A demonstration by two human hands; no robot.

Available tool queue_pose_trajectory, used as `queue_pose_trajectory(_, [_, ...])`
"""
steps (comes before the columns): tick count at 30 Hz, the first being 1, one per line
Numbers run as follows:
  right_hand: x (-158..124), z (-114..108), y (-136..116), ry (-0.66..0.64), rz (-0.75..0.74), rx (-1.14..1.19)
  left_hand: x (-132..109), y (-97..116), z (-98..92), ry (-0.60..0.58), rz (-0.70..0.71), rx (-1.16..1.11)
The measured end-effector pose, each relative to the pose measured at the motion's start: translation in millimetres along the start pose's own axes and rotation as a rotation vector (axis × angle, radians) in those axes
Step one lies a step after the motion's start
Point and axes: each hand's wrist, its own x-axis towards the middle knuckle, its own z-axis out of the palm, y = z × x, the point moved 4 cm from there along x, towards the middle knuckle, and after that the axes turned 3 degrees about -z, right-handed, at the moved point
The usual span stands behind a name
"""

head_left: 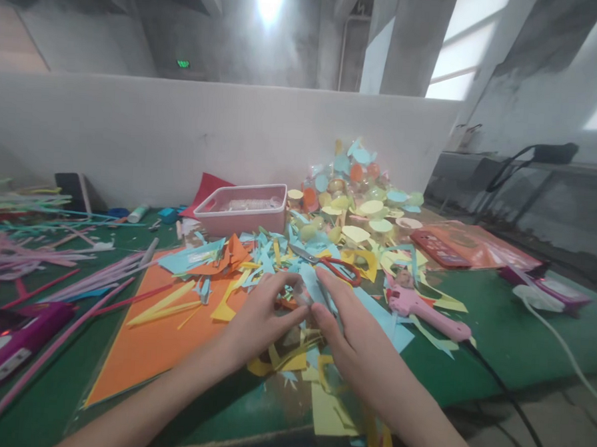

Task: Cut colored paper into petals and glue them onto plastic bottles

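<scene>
My left hand [267,308] and my right hand [344,309] meet over the heap of paper scraps, both with fingers closed. Between my right thumb and fingers is a piece of light-blue paper [317,288]. My left thumb and forefinger curl in a pinch around a small, clear, shiny thing [302,293], too blurred to name. Just beyond my hands, scissors with orange handles [343,269] lie on the scraps. To the right of my right hand rests a pink hot glue gun [426,312], its nozzle end among the cuttings.
A pink basket [249,214] stands behind the scraps, beside a pile of clear balls with coloured paper discs [361,180]. Orange sheets [147,329] lie at left. Purple devices [19,339] and pink strips [96,266] are farther left; a red phone case [440,249] is at right.
</scene>
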Motion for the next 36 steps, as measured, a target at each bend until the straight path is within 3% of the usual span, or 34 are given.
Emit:
queue_pose_trajectory(13, [-12, 10, 4, -0.129, 0.008, 0.201, -3, 9, -2.1, 0.037, 0.108, -0.049])
queue_pose_trajectory(28, [-14, 6, 2, -0.08, -0.009, 0.297, -5, 11, -1.4, 0.083, 0.167, -0.001])
queue_pose_trajectory(33, [-12, 9, 2, -0.118, 0.058, 0.426, -6, 9, -3.3, 0.156, 0.213, 0.052])
queue_pose_trajectory(36, [-10, 9, 6, -0.068, 0.084, 0.549, -6, 7, -3.8, 0.187, 0.2, 0.07])
